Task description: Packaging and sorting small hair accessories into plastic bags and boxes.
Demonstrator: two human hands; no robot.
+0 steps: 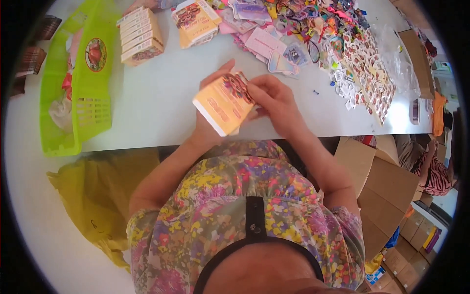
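A small orange-and-white carton (223, 108) with a printed picture on its face is held up over the near edge of the white table. My left hand (205, 129) supports it from behind and below, its fingers showing past the carton's far edge. My right hand (280, 102) grips the carton's right side, thumb on the printed face. Whatever the right fingers do behind the carton is hidden. Beyond it, a row of similar cartons (142, 39) stands at the left. Another stack of cartons (196, 23) sits farther back.
A green plastic basket (93, 90) stands at the left. Small colourful trinkets (318, 19), cards (267, 44) and a heap of printed paper pieces (367, 63) cover the back right. Below the edge are a yellow bag (98, 196) and an open cardboard box (382, 181). Another person (433, 171) is at the far right.
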